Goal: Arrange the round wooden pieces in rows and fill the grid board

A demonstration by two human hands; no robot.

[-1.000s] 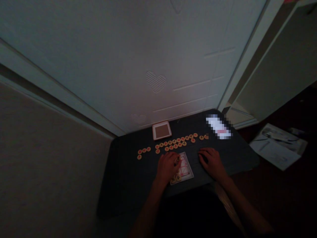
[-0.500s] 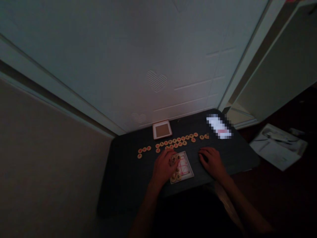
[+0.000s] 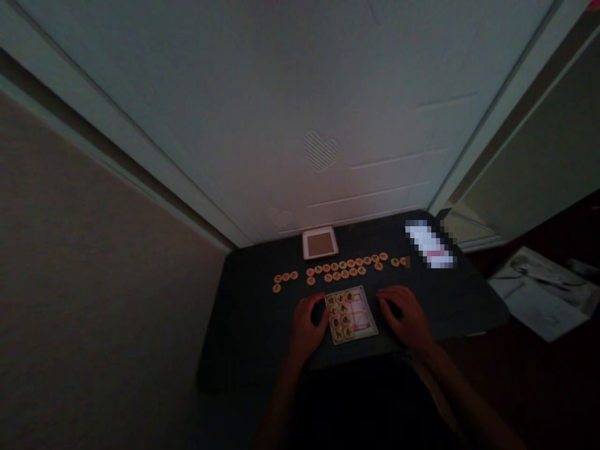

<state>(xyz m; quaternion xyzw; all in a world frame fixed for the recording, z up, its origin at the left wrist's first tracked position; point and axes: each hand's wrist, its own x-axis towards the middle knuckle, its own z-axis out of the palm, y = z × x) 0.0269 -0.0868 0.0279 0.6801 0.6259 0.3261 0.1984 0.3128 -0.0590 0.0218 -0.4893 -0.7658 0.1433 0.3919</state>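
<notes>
A shallow white box (image 3: pixel 371 326) with pink lines on its bottom lies near the front of the dark table. Round Chinese chess pieces (image 3: pixel 343 308) with black characters fill its left part in rows. My left hand (image 3: pixel 307 328) rests at the box's left edge, fingers curved and thumb apart, with nothing in it. On the other side, my right hand (image 3: pixel 407 315) lies close to the box's right edge, its thumb and fingers apart and bare. Beyond the box, more chess pieces (image 3: pixel 342 265), many with red characters, lie in rows on the table.
A box lid (image 3: pixel 320 242) with a brown centre lies at the back against the white wall panel (image 3: pixel 262 125). To the right on the table (image 3: pixel 248 325) is a bright, pixelated object (image 3: pixel 429 244). A white box (image 3: pixel 539 294) stands on the floor at the right.
My left hand has drawn back leftward from over the pieces, uncovering several in the box. My right hand is now closer to the box. The whole view has shifted slightly.
</notes>
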